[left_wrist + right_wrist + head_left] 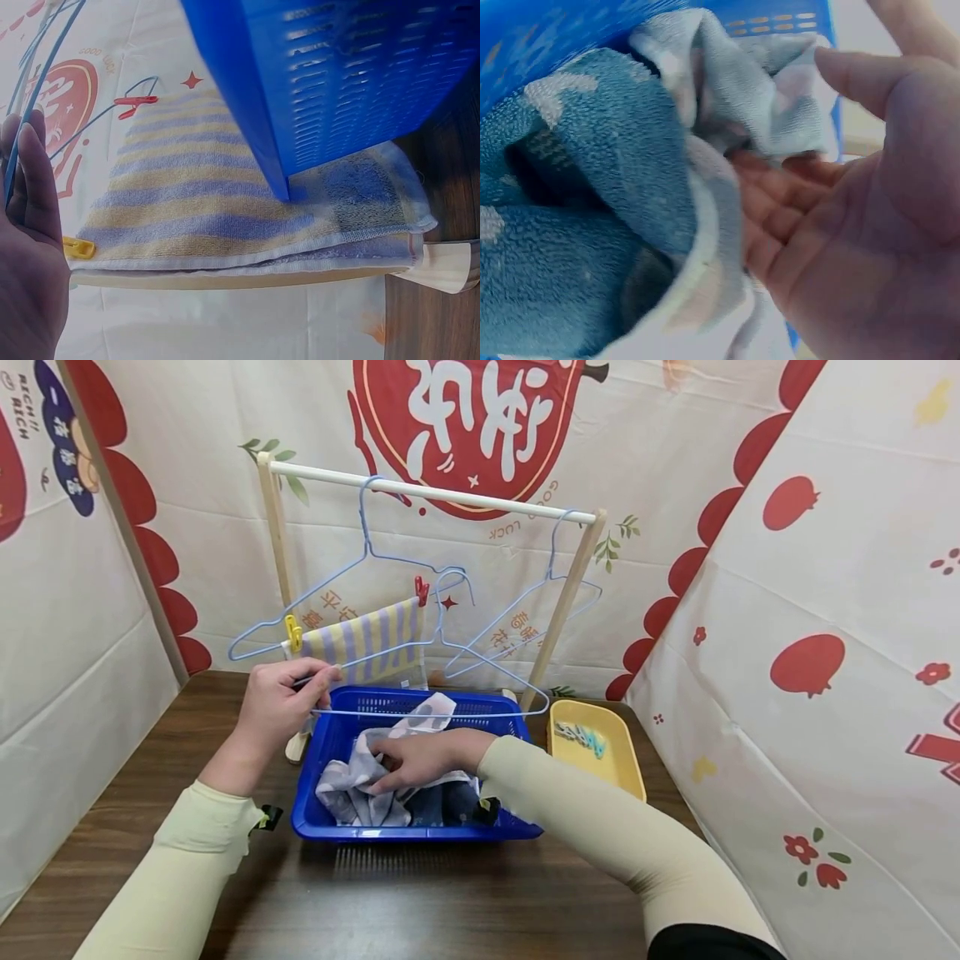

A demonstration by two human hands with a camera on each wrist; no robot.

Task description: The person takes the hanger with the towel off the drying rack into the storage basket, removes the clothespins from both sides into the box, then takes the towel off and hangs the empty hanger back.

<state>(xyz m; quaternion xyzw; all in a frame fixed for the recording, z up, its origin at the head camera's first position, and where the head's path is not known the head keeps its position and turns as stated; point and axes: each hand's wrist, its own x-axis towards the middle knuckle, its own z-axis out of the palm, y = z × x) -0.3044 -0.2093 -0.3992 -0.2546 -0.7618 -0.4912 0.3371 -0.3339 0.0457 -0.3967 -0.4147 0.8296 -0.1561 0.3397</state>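
My left hand (288, 702) pinches a blue wire hanger (491, 716) by one end, above the left rim of a blue plastic basket (307, 793). The hanger stands upright over the basket, hook up. My right hand (427, 760) reaches into the basket at a crumpled light grey patterned towel (356, 789). In the right wrist view its fingers tuck behind a fold of this towel (772, 97), and the thumb is extended, apart from the fingers. A dark blue towel (622, 135) lies beside it in the basket.
Behind the basket stands a rack with a white rod (450, 493) and two hanging blue hangers. A striped towel (367, 639) hangs from one, clipped by yellow (293, 633) and red (422, 591) clothespins. At right, a yellow tray (615, 760) holds several clothespins (581, 739).
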